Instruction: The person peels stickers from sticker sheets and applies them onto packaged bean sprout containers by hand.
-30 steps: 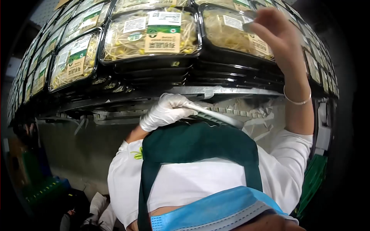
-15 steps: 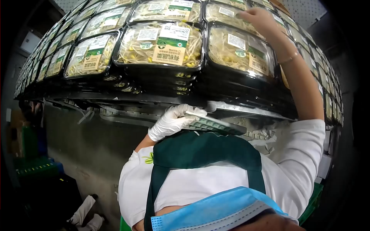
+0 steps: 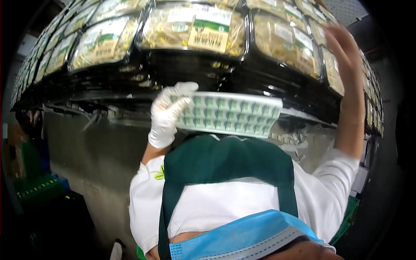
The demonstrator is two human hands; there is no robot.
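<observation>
My left hand, in a white glove, grips a sheet of green stickers by its left end. The sheet is tilted up in front of my apron, its rows of small green stickers facing me. My bare right hand is raised over the right-hand packs, blurred by motion. Its fingers look stretched out, and I see nothing in them. Nearest the sheet is a clear-topped black tray of bean sprouts with a green and tan label. Beside it stands another sprout tray.
Stacked sprout trays fill the surface in front of me, curving away to both sides. Paper scraps lie near the front edge at right. Green crates stand at lower left. Another person's leg shows below.
My right hand has moved right and slightly down, off the middle-right tray. My left hand has raised and turned the sticker sheet, so its face now shows. My view has shifted closer to the trays.
</observation>
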